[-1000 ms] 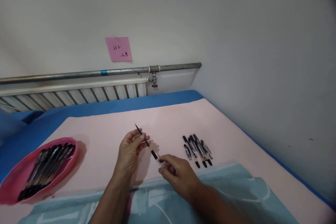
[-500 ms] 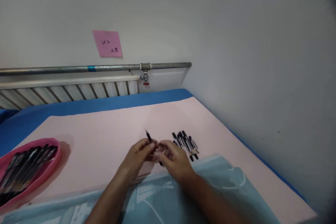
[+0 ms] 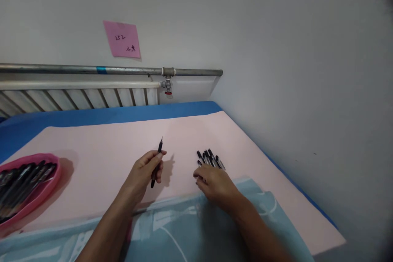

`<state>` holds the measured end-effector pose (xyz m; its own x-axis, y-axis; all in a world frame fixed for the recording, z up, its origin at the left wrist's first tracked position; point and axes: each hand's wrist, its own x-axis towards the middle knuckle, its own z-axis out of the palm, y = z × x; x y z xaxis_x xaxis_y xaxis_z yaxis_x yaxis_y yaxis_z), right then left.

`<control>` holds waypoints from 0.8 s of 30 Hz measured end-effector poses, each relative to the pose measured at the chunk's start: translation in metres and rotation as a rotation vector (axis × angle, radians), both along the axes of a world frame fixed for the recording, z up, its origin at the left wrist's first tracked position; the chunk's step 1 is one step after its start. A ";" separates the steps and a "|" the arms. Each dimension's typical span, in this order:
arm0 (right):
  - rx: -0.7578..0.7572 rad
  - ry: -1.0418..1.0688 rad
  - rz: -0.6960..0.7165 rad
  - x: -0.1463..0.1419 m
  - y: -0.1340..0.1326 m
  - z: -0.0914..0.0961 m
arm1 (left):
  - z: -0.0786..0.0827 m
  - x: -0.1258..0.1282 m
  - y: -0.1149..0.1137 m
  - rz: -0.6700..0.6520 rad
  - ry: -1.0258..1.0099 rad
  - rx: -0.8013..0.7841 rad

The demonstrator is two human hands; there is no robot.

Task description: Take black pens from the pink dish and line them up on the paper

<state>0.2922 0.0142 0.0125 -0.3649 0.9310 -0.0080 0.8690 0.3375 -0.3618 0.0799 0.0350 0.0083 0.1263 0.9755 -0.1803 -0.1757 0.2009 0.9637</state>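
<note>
Pen (image 3: 160, 147) stayed pinched in your left hand (image 3: 149, 166), but your right hand (image 3: 216, 182) split off to the black-and-clear pile (image 3: 211, 158) just past it, curled (contents? couldn't tell), so only your left had it.

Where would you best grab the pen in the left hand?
Take the pen by its black lower end, probably from the right: it slants, that end sticking out below the left hand, while the top tapers to a thin point.

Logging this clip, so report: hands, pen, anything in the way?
Left hand holding pen, tip up. Right hand by loose pens, grip unclear. Pink basket apart from both hands.
</note>
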 end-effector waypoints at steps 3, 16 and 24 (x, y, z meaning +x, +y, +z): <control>-0.004 -0.152 0.021 0.001 -0.001 -0.003 | -0.001 0.000 0.001 0.003 0.002 -0.005; 0.045 -0.062 0.002 -0.005 -0.001 -0.011 | -0.001 0.002 -0.001 -0.069 0.089 0.002; -0.285 0.963 -0.250 -0.006 0.017 0.011 | 0.013 0.005 -0.007 -0.334 0.195 -0.016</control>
